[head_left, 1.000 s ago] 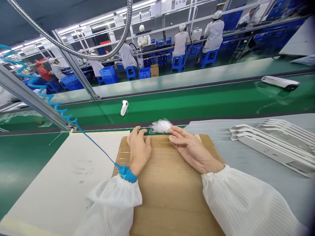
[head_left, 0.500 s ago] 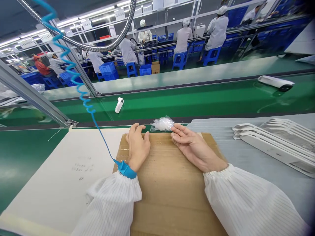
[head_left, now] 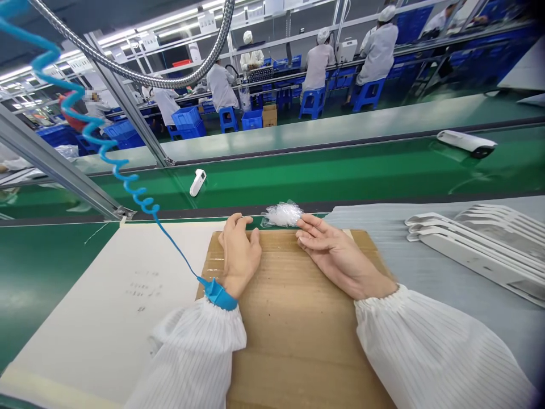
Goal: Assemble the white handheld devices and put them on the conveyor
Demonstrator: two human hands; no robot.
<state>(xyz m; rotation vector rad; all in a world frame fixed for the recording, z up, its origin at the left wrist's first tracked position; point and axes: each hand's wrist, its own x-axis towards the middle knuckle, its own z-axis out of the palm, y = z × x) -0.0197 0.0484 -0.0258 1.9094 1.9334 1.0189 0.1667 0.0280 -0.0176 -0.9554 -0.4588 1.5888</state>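
My left hand [head_left: 241, 253] rests over the far left part of a brown cardboard sheet [head_left: 293, 335], fingers apart and loosely bent, holding nothing. A blue wrist strap [head_left: 219, 293] circles that wrist, with a coiled blue cord [head_left: 114, 162] running up from it. My right hand [head_left: 334, 253] is turned palm inward above the cardboard's far right part, fingers extended and nothing visible in them. Its fingertips come close to a crumpled clear plastic bag [head_left: 281, 215] with whitish contents, lying just past the cardboard's far edge; whether they touch it I cannot tell.
White plastic covers [head_left: 472, 253] are stacked on a grey foam sheet [head_left: 395, 227] to the right. White paper [head_left: 106, 301] lies at left. On the green conveyor belt [head_left: 319, 170] are a small white device [head_left: 198, 183] and a larger white casing [head_left: 466, 142]. Several seated workers are beyond.
The small white device and the larger white casing have shifted left along the belt. The blue coiled cord has swung left. Both hands have hardly moved.
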